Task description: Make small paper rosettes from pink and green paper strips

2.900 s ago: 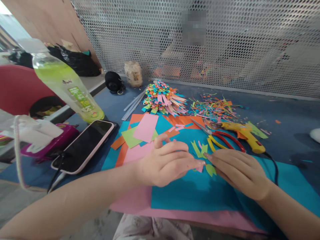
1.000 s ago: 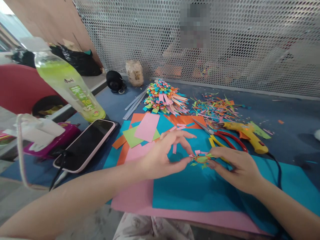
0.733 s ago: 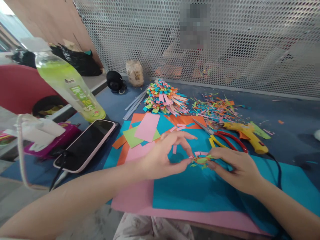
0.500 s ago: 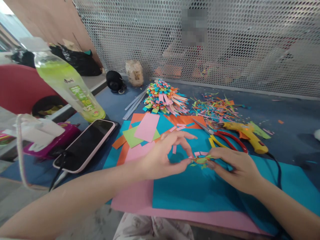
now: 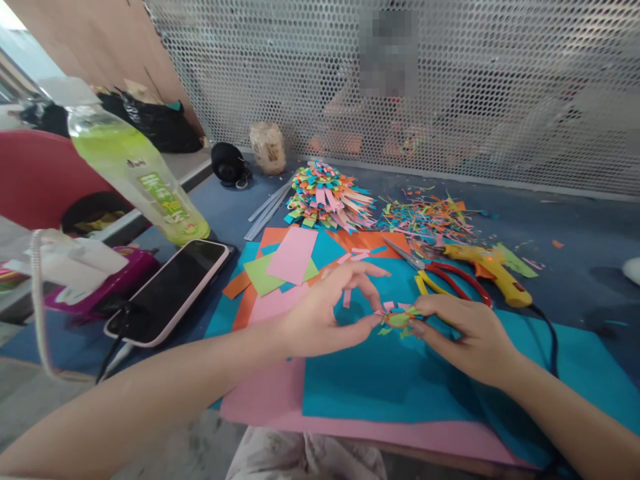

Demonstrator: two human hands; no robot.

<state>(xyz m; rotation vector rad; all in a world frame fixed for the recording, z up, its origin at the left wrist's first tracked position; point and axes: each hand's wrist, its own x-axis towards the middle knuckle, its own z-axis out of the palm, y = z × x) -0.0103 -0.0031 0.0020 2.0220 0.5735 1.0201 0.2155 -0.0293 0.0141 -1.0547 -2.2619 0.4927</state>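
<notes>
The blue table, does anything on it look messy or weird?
Yes: the paper scraps lie in a loose tangle beside the fringed paper bundle, with stray bits strewn over the table, so that side looks untidy.

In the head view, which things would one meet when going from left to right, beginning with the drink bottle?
Green drink bottle, black round object, pale container, fringed paper stack, small multicoloured paper piece, right hand, white rounded object at the edge.
</notes>
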